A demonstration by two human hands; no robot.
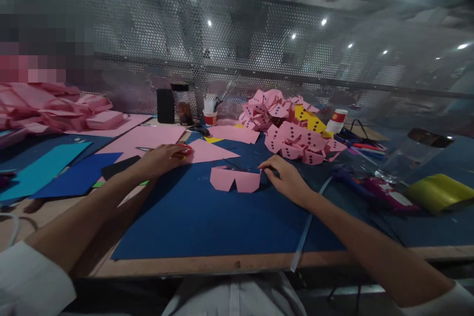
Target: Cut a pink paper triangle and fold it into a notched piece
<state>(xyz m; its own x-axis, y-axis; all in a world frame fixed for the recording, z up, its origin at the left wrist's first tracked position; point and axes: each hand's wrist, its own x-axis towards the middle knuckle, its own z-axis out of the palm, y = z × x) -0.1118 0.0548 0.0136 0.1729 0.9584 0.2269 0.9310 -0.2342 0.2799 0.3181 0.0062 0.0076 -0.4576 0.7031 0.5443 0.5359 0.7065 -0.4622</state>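
My left hand (160, 160) is closed over a pair of scissors (186, 148), with the red handle showing past the fingers and a blade tip sticking out on the other side. In front of me on the blue mat lies a pink paper cutout (237, 179), shaped like eyeglasses with a notch in its lower edge. My right hand (282, 174) pinches the cutout's upper right corner between thumb and fingers. A pink paper sheet (209, 152) with a pointed end lies beside the left hand.
A pile of pink paper pieces with dark dots (296, 140) lies behind the cutout. Blue card (79, 174) and turquoise card (44, 170) are at left. A jar (184, 108) and a paper cup (210, 116) stand at the back. A yellow roll (440, 192) sits at right.
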